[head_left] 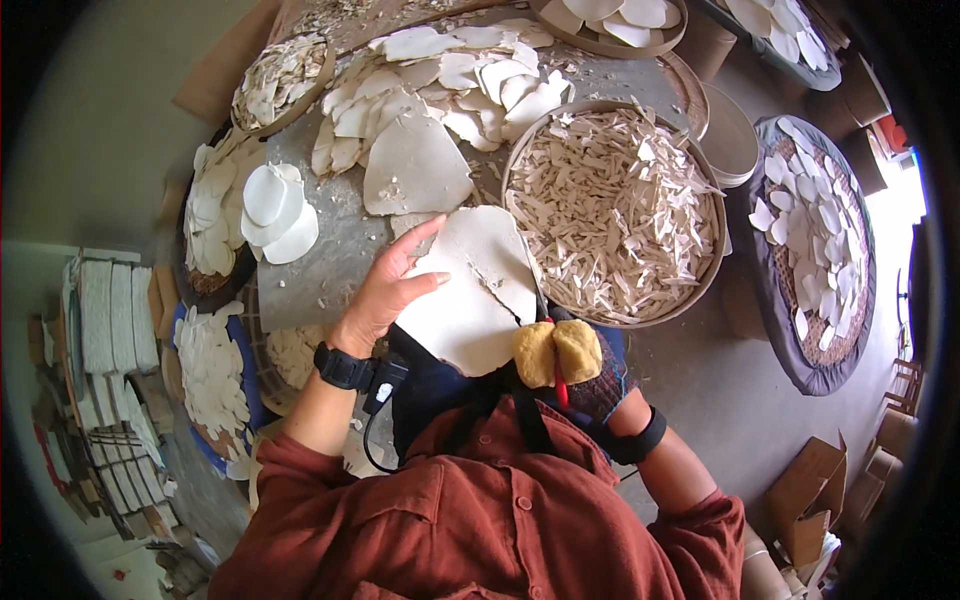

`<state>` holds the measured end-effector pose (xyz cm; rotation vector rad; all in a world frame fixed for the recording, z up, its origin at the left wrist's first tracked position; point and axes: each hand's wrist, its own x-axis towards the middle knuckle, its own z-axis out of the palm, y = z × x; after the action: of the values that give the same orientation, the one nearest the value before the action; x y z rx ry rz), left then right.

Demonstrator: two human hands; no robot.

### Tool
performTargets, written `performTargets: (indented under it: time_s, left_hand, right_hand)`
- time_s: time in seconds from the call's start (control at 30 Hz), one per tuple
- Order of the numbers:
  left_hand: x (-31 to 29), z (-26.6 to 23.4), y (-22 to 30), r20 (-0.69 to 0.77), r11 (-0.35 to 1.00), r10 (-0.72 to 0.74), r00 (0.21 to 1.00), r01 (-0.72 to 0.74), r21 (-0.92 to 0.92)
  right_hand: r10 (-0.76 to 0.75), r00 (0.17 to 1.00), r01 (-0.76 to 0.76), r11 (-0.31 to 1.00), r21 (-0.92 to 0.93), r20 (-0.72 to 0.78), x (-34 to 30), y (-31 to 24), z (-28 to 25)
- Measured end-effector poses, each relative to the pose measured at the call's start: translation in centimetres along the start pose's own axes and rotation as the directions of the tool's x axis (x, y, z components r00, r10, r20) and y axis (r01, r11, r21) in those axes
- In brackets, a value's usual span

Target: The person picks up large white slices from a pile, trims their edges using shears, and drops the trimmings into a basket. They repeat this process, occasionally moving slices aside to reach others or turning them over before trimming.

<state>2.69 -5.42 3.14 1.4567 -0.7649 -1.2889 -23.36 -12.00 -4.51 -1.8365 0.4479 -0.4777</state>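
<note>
White sheet (465, 325) lies just right of the spread fingers of the left hand (388, 285), a dark jagged slit in its face. Those fingers stand apart; whether they press the sheet cannot be told. The right hand (602, 392), gloved, seems clamped around a red-handled tool (560, 385) with yellow padding (535, 355) at the sheet's lower right edge, though its fingers are mostly hidden. The step looks like cutting the sheet; the next move likely calls for left fingers steadying it while the right ones squeeze. Beyond the right fingers sit pale chips (615, 215).
</note>
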Motion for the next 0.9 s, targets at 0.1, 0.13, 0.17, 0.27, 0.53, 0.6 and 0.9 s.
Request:
performTargets:
  time_s: [0.1,0.13,0.17,0.27,0.53,0.6,0.9]
  left_hand:
    - [0.1,0.1,0.0,0.02,0.999,-0.03,0.999,0.03,0.034]
    - [0.2,0.0,0.1,0.022,0.998,-0.035,0.999,0.034,0.046]
    - [0.2,0.0,0.1,0.021,0.998,-0.037,0.999,0.036,0.046]
    - [0.3,-0.3,0.1,0.028,0.998,-0.037,0.999,0.036,0.057]
    - [-0.3,-0.8,-0.5,0.076,0.993,-0.118,0.99,0.115,0.037]
    - [-0.5,-0.8,-0.3,0.064,0.992,-0.11,0.992,0.106,0.063]
    - [-0.7,-0.7,0.2,0.146,0.989,-0.143,0.979,0.135,0.063]
  right_hand:
    - [0.068,0.994,-0.069,0.998,0.008,0.083,-0.2,0.4,0.0]
    - [-0.069,0.994,0.088,0.966,-0.244,0.088,-0.2,0.3,-0.1]
    - [-0.068,0.994,0.087,0.966,-0.243,0.088,-0.3,0.3,-0.1]
    - [-0.093,0.995,0.098,0.973,-0.21,0.033,-0.3,-0.1,-0.2]
    - [-0.091,0.993,0.106,0.96,-0.258,0.07,0.3,0.2,0.3]
    - [-0.076,0.996,0.085,0.97,-0.229,0.049,0.2,-0.9,0.1]
    - [-0.061,0.997,0.069,0.985,-0.16,0.054,-0.1,0.4,0.9]
